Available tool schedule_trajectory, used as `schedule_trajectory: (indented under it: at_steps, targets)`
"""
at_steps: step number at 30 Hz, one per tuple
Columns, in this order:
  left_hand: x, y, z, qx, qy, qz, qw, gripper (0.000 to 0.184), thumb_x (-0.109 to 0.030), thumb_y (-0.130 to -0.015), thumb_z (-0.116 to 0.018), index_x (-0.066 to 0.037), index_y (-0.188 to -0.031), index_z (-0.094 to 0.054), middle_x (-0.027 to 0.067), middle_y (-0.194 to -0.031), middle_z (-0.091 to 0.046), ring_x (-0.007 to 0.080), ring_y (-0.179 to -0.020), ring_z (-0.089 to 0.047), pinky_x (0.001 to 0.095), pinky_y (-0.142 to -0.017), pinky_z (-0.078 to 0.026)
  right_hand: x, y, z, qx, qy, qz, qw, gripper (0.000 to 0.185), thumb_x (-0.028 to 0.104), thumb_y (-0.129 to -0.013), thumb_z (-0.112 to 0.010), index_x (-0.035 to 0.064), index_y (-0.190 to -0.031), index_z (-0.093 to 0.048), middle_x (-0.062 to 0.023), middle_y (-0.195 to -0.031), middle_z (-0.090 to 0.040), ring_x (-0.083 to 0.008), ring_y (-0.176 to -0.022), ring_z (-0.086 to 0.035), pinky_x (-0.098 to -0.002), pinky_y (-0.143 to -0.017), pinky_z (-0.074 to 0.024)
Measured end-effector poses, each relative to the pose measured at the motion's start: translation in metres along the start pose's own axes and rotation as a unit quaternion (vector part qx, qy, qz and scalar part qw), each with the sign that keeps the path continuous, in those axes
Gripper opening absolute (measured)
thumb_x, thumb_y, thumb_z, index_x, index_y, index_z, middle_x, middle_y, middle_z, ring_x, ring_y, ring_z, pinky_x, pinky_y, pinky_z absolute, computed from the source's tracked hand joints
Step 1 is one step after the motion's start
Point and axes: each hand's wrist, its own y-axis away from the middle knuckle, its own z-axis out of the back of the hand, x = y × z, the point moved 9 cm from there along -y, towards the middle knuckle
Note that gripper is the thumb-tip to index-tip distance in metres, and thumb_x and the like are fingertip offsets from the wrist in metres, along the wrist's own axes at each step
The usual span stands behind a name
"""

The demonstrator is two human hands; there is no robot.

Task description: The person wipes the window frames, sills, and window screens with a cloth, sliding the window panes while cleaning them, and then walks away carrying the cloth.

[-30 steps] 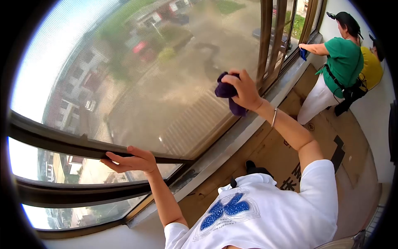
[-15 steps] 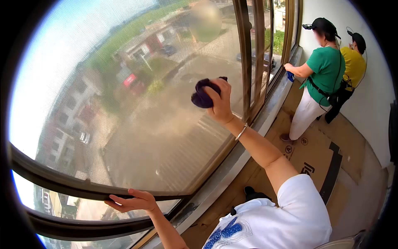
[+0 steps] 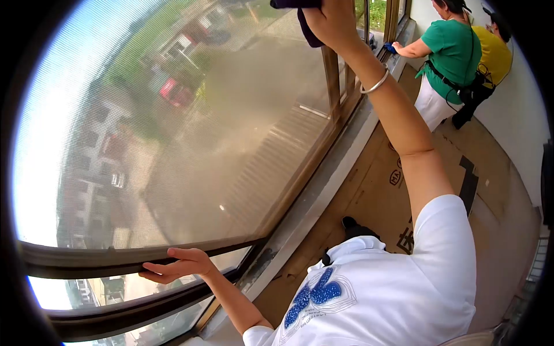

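Grey-brown mesh, stretched across a large window panel [image 3: 173, 144], fills the view from eight round to twelve o'clock. Brown cardboard [image 3: 369, 190] covers the floor from three to five, beside my white shirt [image 3: 398, 277]. Two people stand at two o'clock, one in a green top [image 3: 453, 55], the other just behind in a yellow top [image 3: 495, 55]. A pale sill [image 3: 311, 222] slants along the window from half past one down to half past six. The panel's dark lower rail [image 3: 75, 262] curves in from eight.

My left hand [image 3: 182, 265], between seven and eight, meets that rail with its fingertips, thumb spread apart. My right hand [image 3: 332, 26], just past twelve, is bunched round a purple cloth [image 3: 310, 29]; the upper border cuts into both, so I cannot tell whether the cloth presses the mesh. A silver bracelet [image 3: 378, 84] rings that wrist.

With my left hand so lightly set, I judge that a hard push could flex or shift the panel; the bracelet could scrape the mesh if my wrist dropped against it. A frame upright [image 3: 332, 86] at one o'clock limits my right arm's sweep; the widest room lies over the mesh toward ten.
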Motion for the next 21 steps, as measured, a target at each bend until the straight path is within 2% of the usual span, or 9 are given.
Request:
schedule_trajectory:
  at_steps: [7, 8, 9, 12, 13, 17, 18, 20, 21]
  targets:
    - [-0.011, -0.006, -0.003, -0.002, -0.034, -0.031, 0.999, 0.052, -0.026, -0.100, -0.035, 0.006, -0.141, -0.027, 0.0241, -0.146, -0.020, 0.0348, -0.133, -0.022, 0.0479, -0.105, -0.022, -0.018, 0.105, -0.020, 0.037, -0.016, -0.108, 0.993, 0.048, -0.006, -0.081, -0.046, -0.0001, -0.128, -0.049, -0.0196, -0.133, -0.043, -0.0372, -0.125, -0.040, -0.0428, -0.107, -0.0305]
    - [-0.010, -0.005, -0.004, 0.003, -0.037, -0.034, 0.999, 0.052, -0.026, -0.100, -0.035, 0.006, -0.141, -0.027, 0.0241, -0.146, -0.020, 0.0348, -0.133, -0.022, 0.0479, -0.105, -0.022, -0.020, 0.139, -0.014, 0.034, 0.042, -0.119, 0.991, 0.039, -0.004, -0.085, -0.050, -0.0016, -0.124, -0.051, -0.0169, -0.127, -0.051, -0.0298, -0.116, -0.051, -0.0373, -0.099, -0.0398]
    - [-0.009, -0.005, -0.004, -0.001, -0.041, -0.033, 0.999, 0.053, -0.027, -0.100, -0.035, 0.006, -0.141, -0.027, 0.0241, -0.146, -0.020, 0.0348, -0.134, -0.022, 0.0479, -0.105, -0.022, -0.036, 0.166, -0.023, 0.052, 0.001, -0.183, 0.982, 0.042, 0.005, -0.082, -0.057, 0.0073, -0.124, -0.054, -0.0142, -0.129, -0.047, -0.0357, -0.116, -0.047, -0.0399, -0.100, -0.0380]
    - [-0.010, -0.007, -0.008, -0.010, -0.049, -0.035, 0.998, 0.053, -0.029, -0.101, -0.035, 0.006, -0.141, -0.027, 0.0243, -0.146, -0.020, 0.0349, -0.134, -0.022, 0.0481, -0.105, -0.022, -0.027, 0.280, -0.003, 0.127, 0.071, -0.283, 0.948, 0.044, 0.004, -0.088, -0.051, 0.0067, -0.133, -0.047, -0.0133, -0.138, -0.041, -0.0320, -0.124, -0.043, -0.0385, -0.104, -0.0368]
    - [-0.011, -0.007, -0.007, -0.012, -0.049, -0.038, 0.998, 0.054, -0.030, -0.101, -0.034, 0.006, -0.141, -0.027, 0.0245, -0.146, -0.020, 0.0350, -0.134, -0.022, 0.0481, -0.105, -0.022, -0.018, 0.321, 0.001, 0.134, 0.062, -0.344, 0.927, 0.055, -0.007, -0.076, -0.052, 0.0032, -0.130, -0.047, -0.0158, -0.139, -0.039, -0.0371, -0.125, -0.041, -0.0385, -0.105, -0.0357]
    - [-0.010, -0.005, -0.010, 0.002, -0.074, -0.037, 0.997, 0.055, -0.029, -0.100, -0.033, 0.008, -0.141, -0.025, 0.0253, -0.148, -0.017, 0.0345, -0.136, -0.019, 0.0474, -0.106, -0.021, 0.013, 0.479, 0.004, 0.172, 0.025, -0.633, 0.755, 0.067, -0.009, -0.077, -0.050, 0.0050, -0.140, -0.032, -0.0190, -0.138, -0.037, -0.0364, -0.125, -0.039, -0.0381, -0.106, -0.0320]
    - [-0.009, -0.005, -0.009, 0.000, -0.064, -0.032, 0.997, 0.055, -0.029, -0.100, -0.033, 0.007, -0.141, -0.026, 0.0252, -0.148, -0.017, 0.0343, -0.135, -0.020, 0.0473, -0.105, -0.022, 0.016, 0.487, 0.007, 0.172, 0.028, -0.634, 0.754, 0.067, -0.009, -0.077, -0.050, 0.0050, -0.140, -0.032, -0.0190, -0.138, -0.037, -0.0364, -0.125, -0.039, -0.0381, -0.106, -0.0320]
    - [-0.009, -0.006, -0.007, -0.009, -0.048, -0.031, 0.998, 0.055, -0.031, -0.101, -0.034, 0.005, -0.141, -0.027, 0.0249, -0.146, -0.020, 0.0349, -0.134, -0.022, 0.0469, -0.105, -0.022, 0.030, 0.557, 0.010, 0.135, -0.078, -0.851, 0.502, 0.071, -0.006, -0.077, -0.053, 0.0057, -0.142, -0.026, -0.0165, -0.136, -0.040, -0.0327, -0.123, -0.042, -0.0366, -0.103, -0.0348]
    - [-0.009, -0.006, -0.006, -0.006, -0.049, -0.038, 0.998, 0.054, -0.031, -0.101, -0.034, 0.005, -0.141, -0.027, 0.0246, -0.146, -0.019, 0.0344, -0.134, -0.022, 0.0467, -0.105, -0.022, 0.025, 0.568, 0.012, 0.099, -0.163, -0.876, 0.444, 0.073, -0.004, -0.077, -0.055, 0.0074, -0.142, -0.024, -0.0158, -0.135, -0.042, -0.0288, -0.121, -0.044, -0.0365, -0.100, -0.0376]
